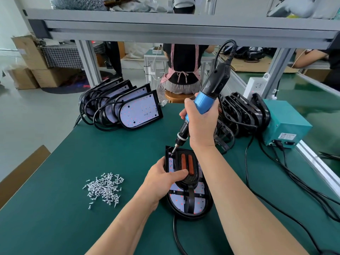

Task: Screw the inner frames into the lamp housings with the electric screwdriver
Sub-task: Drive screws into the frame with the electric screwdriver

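Observation:
A black lamp housing [191,211] lies flat on the green table, with a white LED board inside and a black inner frame [185,162] with two orange strips on top. My left hand [161,179] grips the housing's left edge, thumb pressing on the frame. My right hand [201,122] grips the blue and black electric screwdriver [204,100], tilted, with its bit tip at the housing's far left corner [172,152]. A pile of small silver screws [104,189] lies to the left.
A row of lamp housings [125,105] with white boards leans at the back left. Black inner frames [244,115] are stacked at the back right, beside a teal power box [287,122]. Black cables [287,173] trail across the right. People sit beyond the bench.

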The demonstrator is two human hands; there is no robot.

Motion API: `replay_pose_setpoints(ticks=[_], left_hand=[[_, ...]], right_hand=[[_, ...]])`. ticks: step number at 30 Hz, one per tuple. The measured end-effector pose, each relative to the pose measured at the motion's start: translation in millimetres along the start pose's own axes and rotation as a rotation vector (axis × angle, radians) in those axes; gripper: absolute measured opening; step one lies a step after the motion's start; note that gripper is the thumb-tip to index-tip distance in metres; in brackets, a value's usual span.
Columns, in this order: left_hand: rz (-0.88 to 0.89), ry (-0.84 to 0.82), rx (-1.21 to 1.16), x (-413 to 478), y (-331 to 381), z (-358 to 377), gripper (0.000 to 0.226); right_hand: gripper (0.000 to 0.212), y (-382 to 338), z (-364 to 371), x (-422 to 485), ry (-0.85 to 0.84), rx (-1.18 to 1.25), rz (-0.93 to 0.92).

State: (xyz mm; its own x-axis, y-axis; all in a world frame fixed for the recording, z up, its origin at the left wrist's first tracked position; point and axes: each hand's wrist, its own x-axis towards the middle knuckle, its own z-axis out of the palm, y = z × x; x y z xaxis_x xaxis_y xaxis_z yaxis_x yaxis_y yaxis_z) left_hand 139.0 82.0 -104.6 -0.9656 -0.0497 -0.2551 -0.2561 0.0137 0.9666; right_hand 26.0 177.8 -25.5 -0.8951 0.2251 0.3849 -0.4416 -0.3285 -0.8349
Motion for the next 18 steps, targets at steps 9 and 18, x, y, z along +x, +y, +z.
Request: replay_pose_setpoints(ticks=[9,18], left_hand=[[-0.005,0.003,-0.015,1,-3,0,0.037],[-0.010,0.030,0.004,2,-5,-1,0.037]], right_hand=[[0.025,-2,7,-9,-0.045,-0.002,-0.014],[0.031,-1,-15,-10,-0.042,0.067,0.111]])
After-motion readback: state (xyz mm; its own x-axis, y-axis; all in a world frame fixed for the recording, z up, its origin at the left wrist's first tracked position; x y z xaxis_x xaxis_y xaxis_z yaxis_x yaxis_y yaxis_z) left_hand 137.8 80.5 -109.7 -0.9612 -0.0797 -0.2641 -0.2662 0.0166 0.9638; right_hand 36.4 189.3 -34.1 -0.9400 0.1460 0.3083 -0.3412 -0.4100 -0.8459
